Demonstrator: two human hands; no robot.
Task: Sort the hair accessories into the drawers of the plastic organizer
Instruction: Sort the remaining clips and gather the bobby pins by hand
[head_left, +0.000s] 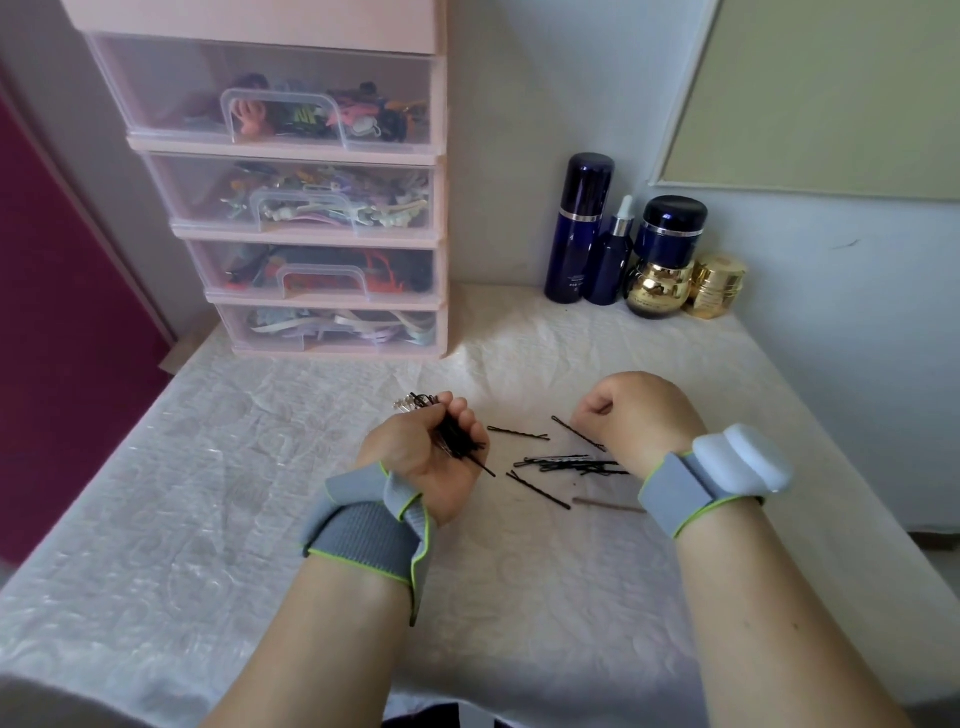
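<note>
Left hand (426, 452) clenches a bundle of bobby pins (457, 441) as a store, while the right hand (631, 415) pinches at loose pins (571, 464) on the tabletop (208, 467) between them, gathering for the organizer (439, 208) beyond.

Both hands low and banded at the wrists, left hand (431, 447) fisted, right hand (631, 415) curled, knuckles-up.

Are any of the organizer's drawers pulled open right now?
No, all four clear drawers sit closed in the pink organizer.
</note>
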